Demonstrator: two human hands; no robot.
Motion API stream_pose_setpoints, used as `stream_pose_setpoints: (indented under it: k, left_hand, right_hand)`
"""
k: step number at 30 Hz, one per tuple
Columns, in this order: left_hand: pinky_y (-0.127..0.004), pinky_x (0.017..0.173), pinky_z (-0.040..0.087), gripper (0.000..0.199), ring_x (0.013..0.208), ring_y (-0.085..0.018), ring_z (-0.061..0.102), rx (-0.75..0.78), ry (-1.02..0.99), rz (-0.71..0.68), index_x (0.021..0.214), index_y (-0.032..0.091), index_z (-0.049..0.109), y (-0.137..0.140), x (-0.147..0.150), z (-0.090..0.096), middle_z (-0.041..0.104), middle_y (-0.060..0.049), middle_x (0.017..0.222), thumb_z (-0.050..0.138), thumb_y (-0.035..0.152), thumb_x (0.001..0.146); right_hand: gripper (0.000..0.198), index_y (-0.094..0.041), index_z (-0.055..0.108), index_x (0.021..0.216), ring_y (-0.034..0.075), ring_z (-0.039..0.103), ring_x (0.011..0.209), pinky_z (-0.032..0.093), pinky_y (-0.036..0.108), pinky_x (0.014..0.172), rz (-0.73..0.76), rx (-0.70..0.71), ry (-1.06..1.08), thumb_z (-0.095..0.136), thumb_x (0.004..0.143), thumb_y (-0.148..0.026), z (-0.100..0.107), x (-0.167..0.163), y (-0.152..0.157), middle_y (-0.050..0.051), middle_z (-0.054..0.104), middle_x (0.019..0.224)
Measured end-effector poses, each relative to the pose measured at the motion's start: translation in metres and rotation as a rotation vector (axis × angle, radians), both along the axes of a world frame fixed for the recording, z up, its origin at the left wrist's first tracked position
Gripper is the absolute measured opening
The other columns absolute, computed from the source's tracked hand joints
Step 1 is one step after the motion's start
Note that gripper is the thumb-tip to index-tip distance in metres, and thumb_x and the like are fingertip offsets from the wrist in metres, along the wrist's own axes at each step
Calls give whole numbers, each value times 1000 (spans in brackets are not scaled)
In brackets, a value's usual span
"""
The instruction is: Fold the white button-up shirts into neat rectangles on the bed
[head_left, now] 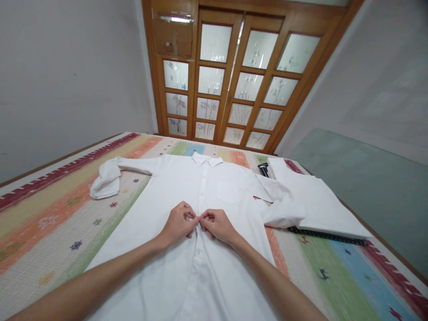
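A white long-sleeved shirt (174,191) lies spread face up, its collar pointing away from me and its sleeves out to the sides. My left hand (180,221) pinches the front placket about halfway down the shirt. Right beside it, fingertips almost meeting, my right hand (218,224) pinches the same placket. The cloth is drawn up slightly between them, and creases run down from there. Whatever button sits under the fingertips is hidden. Small buttons show on the placket above the hands.
A colourful striped, patterned cover (133,187) lies under the shirt. Folded white cloth (321,203) with black patterned fabric (327,235) beneath it lies to the right, touching the sleeve. A pale green panel (361,178) borders the right side. Wooden glazed doors (230,80) stand behind.
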State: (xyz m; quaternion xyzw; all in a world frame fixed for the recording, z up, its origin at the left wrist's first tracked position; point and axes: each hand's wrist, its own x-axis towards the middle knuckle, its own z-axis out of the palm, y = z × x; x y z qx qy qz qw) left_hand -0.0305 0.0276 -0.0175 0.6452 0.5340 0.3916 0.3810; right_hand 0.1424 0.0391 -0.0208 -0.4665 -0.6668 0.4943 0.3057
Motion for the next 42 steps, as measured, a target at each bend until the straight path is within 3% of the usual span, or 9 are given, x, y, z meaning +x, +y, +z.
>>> stream_pose_setpoints:
  k: [9, 13, 20, 28, 34, 42]
  left_hand:
    - [-15, 39, 40, 30, 40, 0, 50, 125, 54, -25, 57, 13, 65, -6, 5, -1, 57, -2, 86, 61, 30, 81]
    - [-13, 42, 40, 26, 45, -1, 50, 197, 57, -39, 55, 13, 63, -8, 7, -6, 58, -3, 85, 60, 22, 79]
    - [-16, 44, 47, 18, 41, 0, 54, 34, -71, -85, 60, 12, 66, -2, 2, -5, 59, -7, 100, 63, 22, 74]
    - [-15, 39, 44, 20, 42, 0, 54, 2, -136, -130, 62, 12, 63, -2, 2, -9, 58, -7, 106, 62, 25, 76]
    - [-15, 34, 40, 18, 38, 2, 48, 16, -63, -146, 64, 12, 65, 1, -1, -6, 58, -6, 105, 62, 25, 76]
    - [-19, 45, 43, 10, 44, 0, 48, 139, 85, -56, 61, 13, 65, 0, -1, -2, 60, -5, 101, 66, 17, 71]
  right_hand:
    - [11, -17, 63, 74, 6, 46, 33, 35, 17, 38, 14, 34, 0, 55, 77, -24, 0, 3, -1, -5, 59, 53]
    - [11, -17, 63, 77, 6, 46, 33, 34, 17, 37, 24, 19, 21, 55, 77, -24, -2, 5, -2, -6, 60, 54]
    - [11, -17, 63, 80, 6, 47, 34, 32, 17, 36, 17, 6, 5, 56, 78, -26, -7, 6, 1, -5, 60, 56]
    - [15, -17, 62, 76, 7, 48, 36, 35, 18, 38, 22, 11, 15, 63, 78, -32, -10, 6, 1, -4, 61, 55]
    - [11, -18, 62, 73, 8, 47, 39, 36, 19, 42, -27, 48, -47, 66, 74, -28, -4, 2, -1, -5, 58, 52]
    - [8, -17, 65, 75, 8, 45, 44, 35, 19, 45, -14, 107, -64, 63, 74, -24, -8, 4, 2, -5, 55, 51]
